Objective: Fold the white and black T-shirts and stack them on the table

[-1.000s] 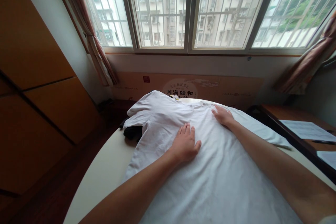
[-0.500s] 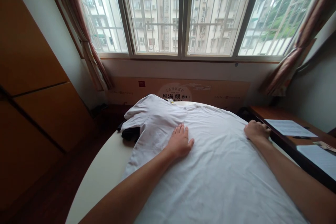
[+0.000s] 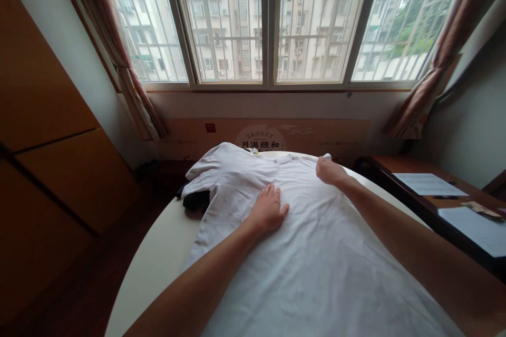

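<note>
- Moved since the earlier frame: the right hand point(image 3: 330, 171) has drawn back from the shirt's far edge toward the collar, while the view has tipped slightly.
- Far left: a tall wooden wardrobe point(image 3: 43, 100) with orange-brown panels stands beside a pale wall, above a dark wood floor point(image 3: 85, 279).
- Next along, a striped curtain point(image 3: 134, 95) is tied back at the window's left side.
- A cream round table point(image 3: 146, 274) curves out from under the white T-shirt point(image 3: 312, 279), which lies spread across it, collar away from the person.
- A dark cloth point(image 3: 195, 201) pokes out beneath the shirt's sleeve, touching the table.
- Left hand point(image 3: 269, 209): fingers spread and released, palm flat on the shirt's chest.
- Right hand: fingers curled at the shirt's upper edge near the shoulder, with a bit of white showing past them; whether they grip the cloth cannot be told.
- Behind the table, a printed tan banner point(image 3: 261, 137) runs along the wall beneath a barred window point(image 3: 269, 21).
- Far right: a second curtain point(image 3: 430, 89) hangs above a wooden desk point(image 3: 407, 166), which holds sheets of paper point(image 3: 429, 184), a pen point(image 3: 445, 197) and a second sheet point(image 3: 474, 229).
</note>
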